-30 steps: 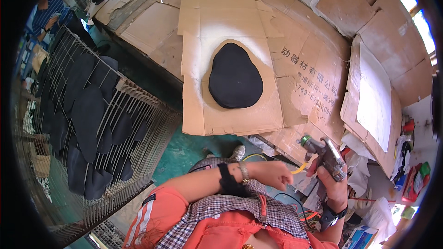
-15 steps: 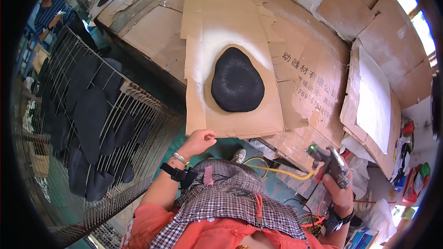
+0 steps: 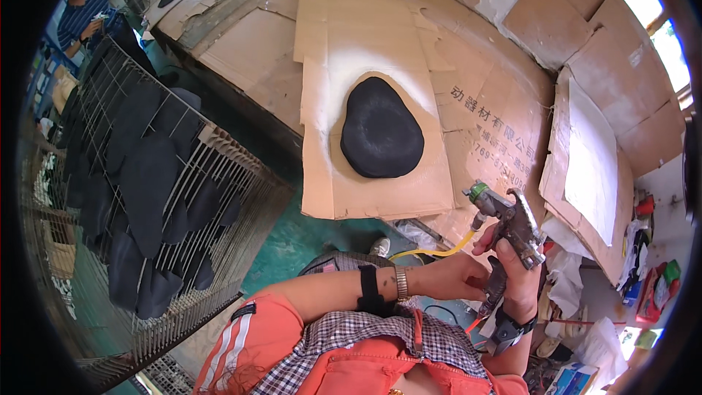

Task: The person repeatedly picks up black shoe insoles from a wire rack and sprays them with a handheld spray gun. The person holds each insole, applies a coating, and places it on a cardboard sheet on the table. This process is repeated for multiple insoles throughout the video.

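Gripping spray gun w/ our R hand | L hand beside it, can't tell if grasping | risk: yellow hose snags our L forearm, tugging spray gun

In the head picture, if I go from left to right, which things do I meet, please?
Wire rack, rounded black pad on the cardboard, left hand, spray gun, white sheet.
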Demonstrator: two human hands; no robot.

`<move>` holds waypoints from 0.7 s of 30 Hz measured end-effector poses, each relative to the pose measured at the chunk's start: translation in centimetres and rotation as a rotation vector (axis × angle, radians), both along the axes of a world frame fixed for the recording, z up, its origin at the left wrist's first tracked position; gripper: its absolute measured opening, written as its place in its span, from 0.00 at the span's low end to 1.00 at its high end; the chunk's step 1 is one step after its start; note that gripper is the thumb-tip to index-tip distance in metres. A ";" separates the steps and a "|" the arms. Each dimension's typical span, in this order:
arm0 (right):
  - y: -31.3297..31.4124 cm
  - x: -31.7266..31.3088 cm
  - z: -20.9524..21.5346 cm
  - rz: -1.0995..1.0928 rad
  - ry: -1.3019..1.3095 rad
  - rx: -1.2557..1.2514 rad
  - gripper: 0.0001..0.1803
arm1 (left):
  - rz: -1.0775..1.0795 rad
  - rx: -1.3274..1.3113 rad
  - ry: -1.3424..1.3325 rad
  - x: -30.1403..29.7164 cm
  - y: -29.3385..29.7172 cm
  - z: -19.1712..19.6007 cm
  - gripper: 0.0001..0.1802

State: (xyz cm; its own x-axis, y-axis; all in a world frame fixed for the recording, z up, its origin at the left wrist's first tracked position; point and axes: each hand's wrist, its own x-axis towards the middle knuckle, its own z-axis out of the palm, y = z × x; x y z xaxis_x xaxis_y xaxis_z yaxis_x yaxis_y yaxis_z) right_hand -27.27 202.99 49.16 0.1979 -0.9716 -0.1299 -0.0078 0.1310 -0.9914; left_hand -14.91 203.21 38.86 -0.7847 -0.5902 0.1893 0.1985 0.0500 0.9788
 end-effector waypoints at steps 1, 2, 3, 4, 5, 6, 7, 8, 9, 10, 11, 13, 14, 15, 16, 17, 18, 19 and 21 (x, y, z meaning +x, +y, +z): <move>0.0 -0.2 0.0 -0.005 0.012 0.014 0.25 | -0.008 0.012 0.029 -0.1 0.0 -0.1 0.13; 0.1 -0.3 -0.1 -0.025 0.006 0.003 0.25 | -0.019 0.025 0.055 -0.2 0.1 -0.3 0.14; 0.1 -0.3 -0.2 -0.013 0.018 0.023 0.26 | -0.053 0.095 0.054 -0.3 0.2 -0.5 0.14; 0.2 -0.4 -0.3 -0.012 0.016 0.016 0.27 | -0.085 0.163 0.053 -0.5 0.3 -0.6 0.14; 0.2 -0.4 -0.4 -0.004 0.023 0.001 0.27 | -0.122 0.222 0.045 -0.7 0.3 -0.8 0.14; 0.2 -0.3 -0.4 -0.005 0.043 -0.011 0.29 | -0.133 0.204 0.034 -0.9 0.2 -1.0 0.13; 0.3 -0.3 -0.5 -0.030 0.070 -0.015 0.25 | -0.150 0.177 0.016 -1.0 0.1 -1.2 0.12; 0.3 -0.3 -0.5 -0.063 0.097 -0.029 0.22 | -0.156 0.143 -0.008 -1.1 -0.1 -1.4 0.12; 0.4 -0.3 -0.5 -0.086 0.117 -0.049 0.19 | -0.105 0.133 -0.002 -1.0 -0.1 -1.8 0.12; 0.5 -0.5 -0.5 -0.106 0.129 -0.048 0.19 | -0.044 0.116 -0.001 -0.6 -0.1 -2.2 0.12; 0.5 -0.8 -0.3 -0.120 0.135 -0.054 0.19 | 0.009 0.096 -0.001 -0.2 -0.1 -2.9 0.12; 0.8 -1.6 0.0 -0.136 0.163 -0.061 0.19 | 0.040 0.065 -0.229 1.7 -1.2 -4.8 0.16; 0.9 -2.2 0.1 -0.139 0.186 -0.062 0.19 | 0.078 0.111 -0.261 3.0 -1.4 -5.9 0.17; 1.1 -2.7 0.2 -0.136 0.204 -0.062 0.19 | 0.161 0.126 -0.275 4.5 -1.7 -7.0 0.17; 1.2 -3.4 0.4 -0.100 0.244 -0.051 0.20 | 0.244 0.121 -0.262 6.0 -2.0 -8.2 0.17; 1.5 -4.0 0.6 -0.084 0.243 -0.023 0.24 | 0.336 0.353 -0.224 7.7 -1.9 -9.3 0.15; 1.8 -4.5 0.8 -0.065 0.236 0.002 0.29 | 0.399 0.420 -0.221 9.5 -2.1 -10.3 0.14; 2.0 -4.9 0.9 -0.041 0.217 0.004 0.34 | 0.508 0.474 -0.222 11.1 -2.0 -11.1 0.14; 2.3 -5.2 1.1 0.011 0.207 0.062 0.35 | 0.676 0.502 -0.292 14.5 -1.9 -12.3 0.14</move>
State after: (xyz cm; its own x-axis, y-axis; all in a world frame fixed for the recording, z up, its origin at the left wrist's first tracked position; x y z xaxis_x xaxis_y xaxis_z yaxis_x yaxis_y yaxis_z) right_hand -32.43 205.26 50.24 0.1711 -0.9583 -0.2287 -0.2123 0.1908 -0.9584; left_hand -0.42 201.31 26.55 -0.2148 -0.9043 -0.3690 0.0214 -0.3820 0.9239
